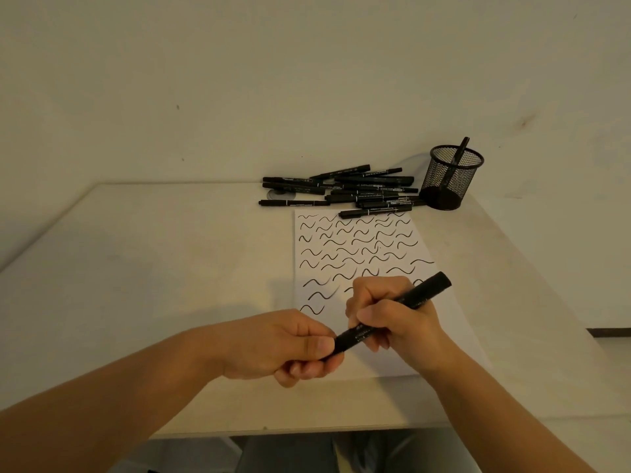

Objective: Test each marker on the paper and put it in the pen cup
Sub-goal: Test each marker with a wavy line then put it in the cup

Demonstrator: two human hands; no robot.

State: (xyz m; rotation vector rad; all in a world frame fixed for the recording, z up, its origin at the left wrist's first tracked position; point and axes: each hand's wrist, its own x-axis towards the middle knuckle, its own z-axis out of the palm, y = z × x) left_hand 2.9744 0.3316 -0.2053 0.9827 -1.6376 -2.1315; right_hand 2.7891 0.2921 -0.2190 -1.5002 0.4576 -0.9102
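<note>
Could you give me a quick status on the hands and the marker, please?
Both hands, right hand and left hand, grip one marker above the paper. Pen cup unobstructed.

pen cup (447, 180): black wire mesh | paper (355, 254): matt white | marker (409, 300): matt black plastic

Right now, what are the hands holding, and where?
One marker: the right hand grips its barrel, the left hand pinches its near end.

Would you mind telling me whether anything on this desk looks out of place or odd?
Nothing looks damaged or spilled. The untested markers lie in a loose, crisscrossed heap beside the pen cup, one overlapping the paper's top edge.
</note>
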